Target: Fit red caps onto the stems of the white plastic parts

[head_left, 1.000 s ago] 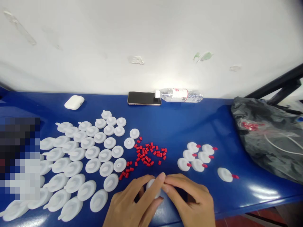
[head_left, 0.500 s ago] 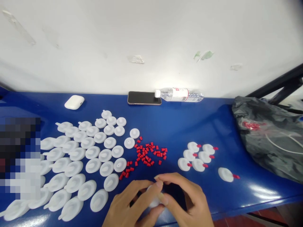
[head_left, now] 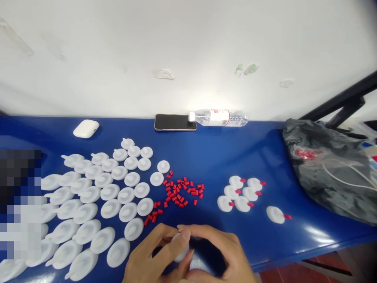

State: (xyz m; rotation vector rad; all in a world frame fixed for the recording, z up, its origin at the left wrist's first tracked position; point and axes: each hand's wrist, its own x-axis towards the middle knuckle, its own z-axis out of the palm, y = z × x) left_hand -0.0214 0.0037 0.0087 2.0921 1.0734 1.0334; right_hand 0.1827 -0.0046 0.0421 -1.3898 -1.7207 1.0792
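My left hand (head_left: 153,257) and right hand (head_left: 219,255) are close together, both pinching one white disc (head_left: 180,249) between my fingertips, just below the red caps (head_left: 182,192)

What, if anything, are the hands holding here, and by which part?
Both hands, left hand and right hand, pinch one white disc piece between fingertips, by its rim; fingers hide most of it.

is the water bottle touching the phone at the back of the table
Touching, as far as the head view shows: the water bottle lies on its side and its white cap meets the right end of the phone, no blue table visible between them.
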